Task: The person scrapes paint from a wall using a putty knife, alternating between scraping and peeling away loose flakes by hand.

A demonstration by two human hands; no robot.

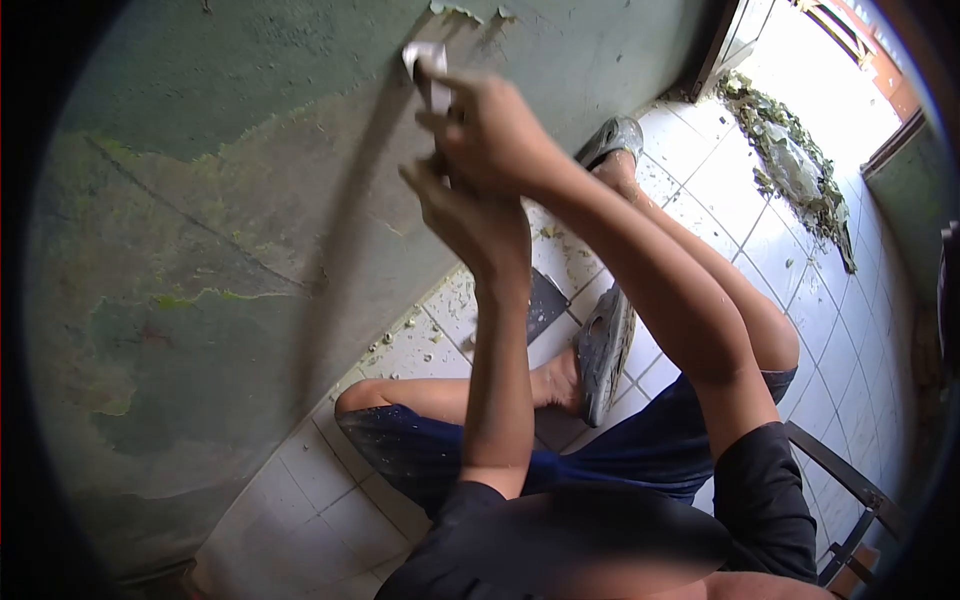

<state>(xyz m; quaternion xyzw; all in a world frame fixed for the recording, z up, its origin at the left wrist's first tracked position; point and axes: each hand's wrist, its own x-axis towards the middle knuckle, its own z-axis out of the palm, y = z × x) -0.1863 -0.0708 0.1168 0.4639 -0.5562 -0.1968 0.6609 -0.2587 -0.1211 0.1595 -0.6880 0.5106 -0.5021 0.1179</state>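
Both my hands are raised in front of the green wall (250, 60), one above the other on a scraper (435, 92). Its pale, shiny blade points upward and meets the wall just below a curl of peeling paint (455, 13). My right hand (492, 135) is closed round the upper part of the tool, with a finger lying along it toward the blade. Lower down, my left hand (465, 220) is closed at the handle end, which is mostly hidden by the fingers. Beneath the hands, a bare grey-brown patch (270, 210) shows where the paint is gone.
Paint flakes (425, 340) lie along the wall's foot on white floor tiles (690, 160). A dark flat piece (545, 305) rests near my shoes (603, 360). Debris with clear plastic (795, 165) is heaped by the bright doorway. A dark metal frame (850, 475) stands at lower right.
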